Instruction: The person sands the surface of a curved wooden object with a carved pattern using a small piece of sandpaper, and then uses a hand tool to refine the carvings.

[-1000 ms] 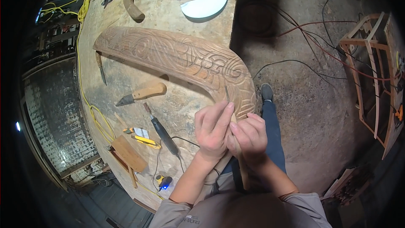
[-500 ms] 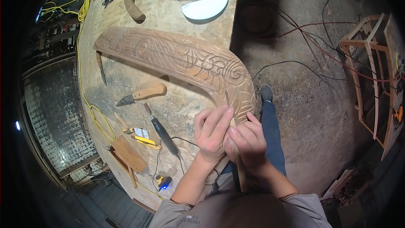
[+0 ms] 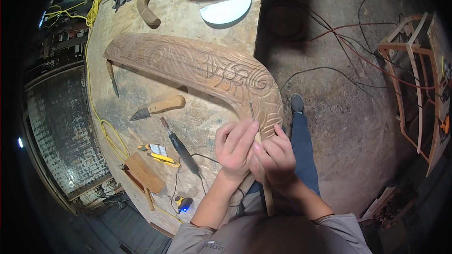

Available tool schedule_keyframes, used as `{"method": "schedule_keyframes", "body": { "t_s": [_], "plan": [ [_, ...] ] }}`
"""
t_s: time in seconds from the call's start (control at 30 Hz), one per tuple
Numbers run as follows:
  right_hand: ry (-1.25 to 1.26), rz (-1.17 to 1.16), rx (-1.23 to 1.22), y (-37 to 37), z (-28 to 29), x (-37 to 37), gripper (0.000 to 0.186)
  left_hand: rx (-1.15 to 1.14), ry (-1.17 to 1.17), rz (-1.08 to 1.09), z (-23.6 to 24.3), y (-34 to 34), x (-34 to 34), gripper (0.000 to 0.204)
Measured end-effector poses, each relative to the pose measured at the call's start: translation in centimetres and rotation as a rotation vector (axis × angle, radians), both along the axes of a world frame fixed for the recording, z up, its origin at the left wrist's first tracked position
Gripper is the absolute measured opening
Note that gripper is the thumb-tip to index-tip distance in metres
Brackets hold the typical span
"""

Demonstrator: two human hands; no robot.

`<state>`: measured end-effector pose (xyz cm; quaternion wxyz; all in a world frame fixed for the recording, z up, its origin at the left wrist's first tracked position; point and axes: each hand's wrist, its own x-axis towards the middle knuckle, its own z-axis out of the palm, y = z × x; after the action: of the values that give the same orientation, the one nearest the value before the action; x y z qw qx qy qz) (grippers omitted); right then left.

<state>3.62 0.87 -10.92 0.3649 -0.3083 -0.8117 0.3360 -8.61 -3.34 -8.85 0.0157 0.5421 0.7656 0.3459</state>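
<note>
A curved wooden piece [image 3: 183,61] with carved scrolls and leaf-like grooves lies across the workbench, its bent end toward me. Over that bent end, my left hand [image 3: 234,148] and my right hand [image 3: 275,156] are both closed around a carving chisel [image 3: 267,190]. Its thin metal blade points away from me, onto the carved surface. The long wooden handle runs back between my palms toward my body. Fingers of both hands meet near the base of the blade and hide part of the handle.
Left on the workbench [image 3: 160,84] are a wood-handled knife [image 3: 162,106], a black corded tool [image 3: 181,148], a yellow utility knife [image 3: 164,159] and a wooden hand plane [image 3: 143,173]. Farther back lie a white half-disc [image 3: 226,10] and a curved wood block [image 3: 147,9]. A wooden frame [image 3: 409,56] stands right.
Almost nothing differs. The view has shifted slightly, and both hands keep the same grip on the chisel over the bent end.
</note>
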Motion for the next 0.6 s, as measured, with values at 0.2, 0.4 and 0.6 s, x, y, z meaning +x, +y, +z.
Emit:
{"method": "schedule_keyframes", "body": {
  "t_s": [0.2,0.4,0.6],
  "plan": [
    [0.194,-0.069,-0.151,1.6,0.4,0.7,0.025,-0.012,0.08,-0.046,0.5,1.3,0.4,0.04],
    [0.198,-0.041,-0.201,3.0,0.3,0.9,0.028,-0.035,0.092,-0.018,0.2,2.2,0.7,0.042],
    [0.199,-0.026,-0.228,3.6,0.7,0.8,0.027,-0.042,0.091,-0.004,0.1,2.3,0.7,0.043]
  ]
}}
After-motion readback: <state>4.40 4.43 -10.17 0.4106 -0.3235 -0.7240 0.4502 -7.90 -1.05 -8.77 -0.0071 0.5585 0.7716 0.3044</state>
